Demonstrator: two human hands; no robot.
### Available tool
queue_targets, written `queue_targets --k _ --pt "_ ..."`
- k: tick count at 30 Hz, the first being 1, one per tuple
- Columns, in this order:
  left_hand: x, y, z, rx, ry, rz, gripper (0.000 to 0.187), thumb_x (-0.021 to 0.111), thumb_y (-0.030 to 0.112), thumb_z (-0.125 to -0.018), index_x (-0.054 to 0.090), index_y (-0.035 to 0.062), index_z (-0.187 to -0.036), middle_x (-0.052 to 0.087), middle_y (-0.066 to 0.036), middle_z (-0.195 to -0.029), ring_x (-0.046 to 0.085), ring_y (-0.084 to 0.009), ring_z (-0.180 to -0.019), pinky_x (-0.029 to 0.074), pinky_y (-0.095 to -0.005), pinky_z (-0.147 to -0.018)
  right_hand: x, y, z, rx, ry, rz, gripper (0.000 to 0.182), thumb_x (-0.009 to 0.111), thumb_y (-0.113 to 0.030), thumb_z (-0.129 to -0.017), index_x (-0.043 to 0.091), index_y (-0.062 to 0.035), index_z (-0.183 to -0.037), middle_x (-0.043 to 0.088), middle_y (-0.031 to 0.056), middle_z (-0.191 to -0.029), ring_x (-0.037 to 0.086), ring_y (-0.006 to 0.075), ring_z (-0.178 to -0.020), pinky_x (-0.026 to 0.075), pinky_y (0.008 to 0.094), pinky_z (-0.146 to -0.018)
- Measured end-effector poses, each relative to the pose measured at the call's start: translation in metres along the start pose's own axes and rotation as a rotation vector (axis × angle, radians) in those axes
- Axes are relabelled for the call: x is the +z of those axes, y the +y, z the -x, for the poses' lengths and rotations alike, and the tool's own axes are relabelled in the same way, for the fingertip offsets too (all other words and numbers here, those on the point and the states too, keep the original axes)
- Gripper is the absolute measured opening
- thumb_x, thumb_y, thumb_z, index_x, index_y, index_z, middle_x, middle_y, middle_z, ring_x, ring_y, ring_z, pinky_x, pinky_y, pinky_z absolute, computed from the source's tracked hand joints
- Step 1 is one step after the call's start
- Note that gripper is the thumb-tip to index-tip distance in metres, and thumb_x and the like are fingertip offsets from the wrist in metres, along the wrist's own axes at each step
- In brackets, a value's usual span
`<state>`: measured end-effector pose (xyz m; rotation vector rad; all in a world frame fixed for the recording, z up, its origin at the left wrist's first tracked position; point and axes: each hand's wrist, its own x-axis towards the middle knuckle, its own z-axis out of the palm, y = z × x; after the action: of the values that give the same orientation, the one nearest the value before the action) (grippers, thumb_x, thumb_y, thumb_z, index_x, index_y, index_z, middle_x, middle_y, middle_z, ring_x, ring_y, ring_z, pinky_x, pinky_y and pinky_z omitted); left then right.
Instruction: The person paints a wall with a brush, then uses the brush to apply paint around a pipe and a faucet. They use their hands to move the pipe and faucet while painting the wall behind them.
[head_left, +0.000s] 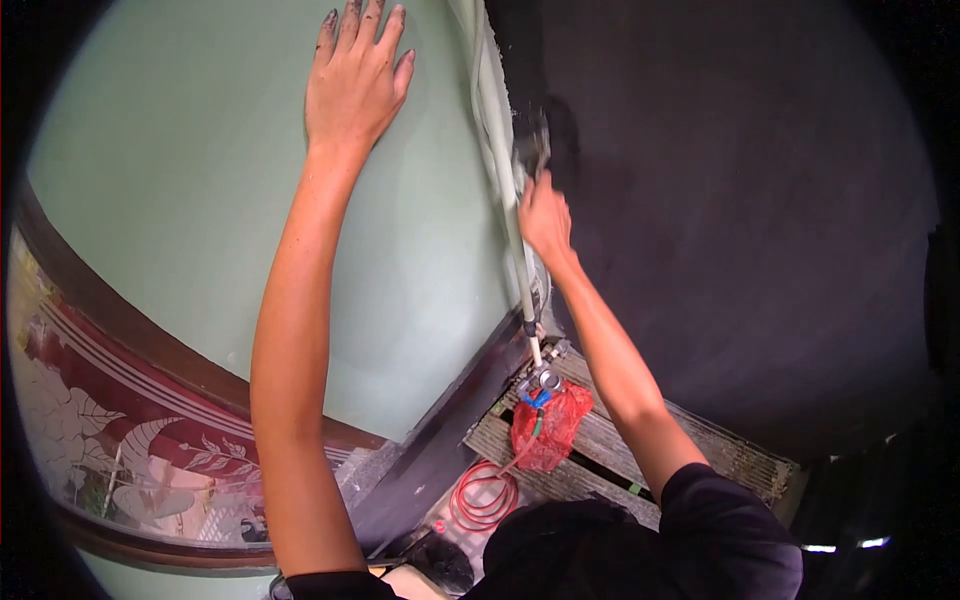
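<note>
My left hand point(350, 95) lies flat on the pale green wall point(430, 240), fingers spread and fingertips stained dark. My right hand point(546, 218) is closed around the handle of a scraper-like tool point(542, 150), blurred by motion. The tool's blade is at the edge of the dark wall point(720, 200), beside the corner where a pale pipe point(510, 215) runs down. Wet-looking dark and greyish patches show around the blade.
Below the pipe are a metal valve with a blue handle point(540, 398), a red plastic bag point(560, 430) and a weathered slatted wooden surface point(690, 430). A coiled red hose point(484, 497) lies lower down. A patterned glass panel point(140, 440) is at the lower left.
</note>
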<state>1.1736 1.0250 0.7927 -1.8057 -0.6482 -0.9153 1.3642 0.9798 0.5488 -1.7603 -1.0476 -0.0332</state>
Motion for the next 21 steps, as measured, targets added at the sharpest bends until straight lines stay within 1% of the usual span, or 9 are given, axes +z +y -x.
queue_targets --k 1,4,5,7,9,12,16,18,21 --pt "0.001 0.000 0.001 0.009 0.000 -0.015 0.054 0.055 0.029 -0.101 0.047 0.0003 -0.146 0.041 -0.019 -0.157 0.035 -0.0324 -0.148 0.024 -0.0466 -0.126 0.001 0.006 0.017 0.050 -0.013 0.012 0.032 0.044 -0.027 -0.103 0.050 0.0017 -0.116 0.065 0.0389 -0.093 0.064 0.0567 -0.089 0.047 0.0647 -0.083" --pt "0.005 -0.002 -0.002 0.014 0.002 -0.056 0.054 0.055 0.029 -0.101 0.047 0.0005 -0.146 0.040 -0.018 -0.157 0.035 -0.0323 -0.149 0.024 -0.0465 -0.126 -0.020 -0.011 0.011 -0.065 0.069 -0.091 0.032 0.044 -0.027 -0.103 0.052 0.0017 -0.113 0.065 0.0384 -0.088 0.064 0.0561 -0.086 0.048 0.0639 -0.080" --pt "0.003 -0.001 -0.003 0.011 -0.005 -0.057 0.054 0.055 0.029 -0.101 0.047 0.0007 -0.147 0.040 -0.018 -0.157 0.035 -0.0322 -0.149 0.024 -0.0464 -0.126 -0.030 -0.027 -0.006 -0.190 0.158 -0.130 0.032 0.045 -0.027 -0.103 0.052 0.0021 -0.112 0.064 0.0380 -0.084 0.063 0.0558 -0.083 0.048 0.0631 -0.076" --pt "0.001 0.004 0.001 0.006 -0.018 -0.042 0.055 0.055 0.029 -0.101 0.046 0.0009 -0.147 0.039 -0.018 -0.157 0.034 -0.0320 -0.149 0.024 -0.0463 -0.127 -0.058 -0.066 -0.043 -0.306 0.226 -0.135 0.032 0.045 -0.027 -0.103 0.052 0.0035 -0.105 0.064 0.0368 -0.084 0.062 0.0560 -0.083 0.048 0.0628 -0.075" --pt "0.001 0.002 -0.001 0.005 -0.004 -0.034 0.055 0.055 0.029 -0.101 0.046 0.0011 -0.147 0.039 -0.018 -0.157 0.034 -0.0318 -0.149 0.024 -0.0463 -0.127 -0.069 -0.079 -0.063 -0.260 0.208 -0.071 0.032 0.045 -0.028 -0.104 0.052 0.0031 -0.103 0.065 0.0358 -0.085 0.063 0.0563 -0.083 0.049 0.0625 -0.076" --pt "0.002 0.001 -0.001 0.005 -0.015 -0.043 0.055 0.056 0.030 -0.101 0.046 0.0014 -0.147 0.039 -0.018 -0.158 0.034 -0.0318 -0.149 0.024 -0.0464 -0.127 -0.048 -0.036 -0.048 -0.226 0.130 0.031 0.032 0.044 -0.030 -0.104 0.052 0.0009 -0.107 0.066 0.0357 -0.088 0.064 0.0564 -0.085 0.050 0.0630 -0.079" --pt "0.002 0.000 0.000 -0.008 -0.018 -0.032 0.056 0.056 0.030 -0.101 0.046 0.0015 -0.148 0.039 -0.018 -0.158 0.034 -0.0317 -0.149 0.023 -0.0464 -0.127 0.009 0.068 0.032 -0.016 -0.111 0.131 0.032 0.044 -0.030 -0.103 0.051 0.0003 -0.112 0.066 0.0365 -0.088 0.065 0.0558 -0.086 0.050 0.0637 -0.079" --pt "0.001 0.003 -0.001 -0.006 -0.018 -0.015 0.056 0.056 0.030 -0.101 0.045 0.0017 -0.148 0.039 -0.018 -0.158 0.033 -0.0315 -0.150 0.023 -0.0463 -0.127 0.004 0.083 0.064 0.007 -0.118 0.132 0.032 0.045 -0.029 -0.103 0.051 0.0004 -0.113 0.066 0.0364 -0.088 0.064 0.0561 -0.085 0.050 0.0638 -0.079" --pt "0.002 0.003 -0.002 -0.002 -0.037 -0.044 0.056 0.056 0.030 -0.101 0.045 0.0018 -0.148 0.038 -0.017 -0.158 0.033 -0.0313 -0.150 0.023 -0.0462 -0.127 -0.014 0.065 0.052 -0.008 -0.076 0.074 0.032 0.044 -0.029 -0.103 0.051 0.0006 -0.112 0.066 0.0362 -0.087 0.064 0.0562 -0.085 0.050 0.0641 -0.079"
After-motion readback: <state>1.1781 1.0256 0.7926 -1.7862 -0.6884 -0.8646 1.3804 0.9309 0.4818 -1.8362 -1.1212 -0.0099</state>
